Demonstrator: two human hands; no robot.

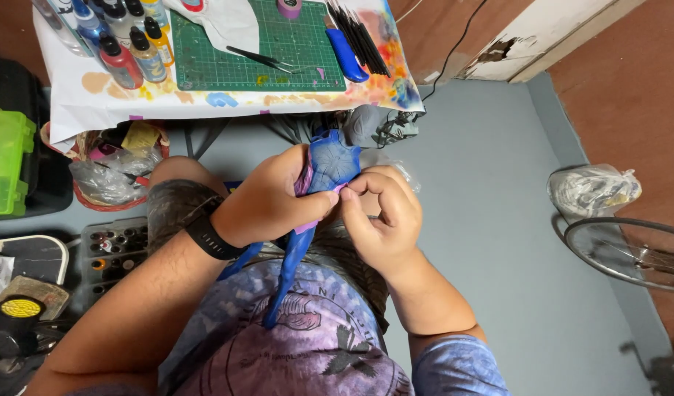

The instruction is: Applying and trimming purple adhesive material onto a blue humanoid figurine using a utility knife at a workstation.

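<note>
Figurine [331, 163], painted blue, sits over my lap below the table edge [234, 103]. My left hand [267, 202] wraps its waist, and my right hand [381, 216] pinches purple masking tape [305, 180] at its side. I judge I'm mid-peel; next calls for a slow, steady pull.

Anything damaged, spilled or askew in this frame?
Yes. The white door frame at the top right has a broken, chipped patch with dark material showing. The white paper sheet covering the table is blotched with dried paint. The blue painted figure held by the left hand and right hand looks intact.
</note>
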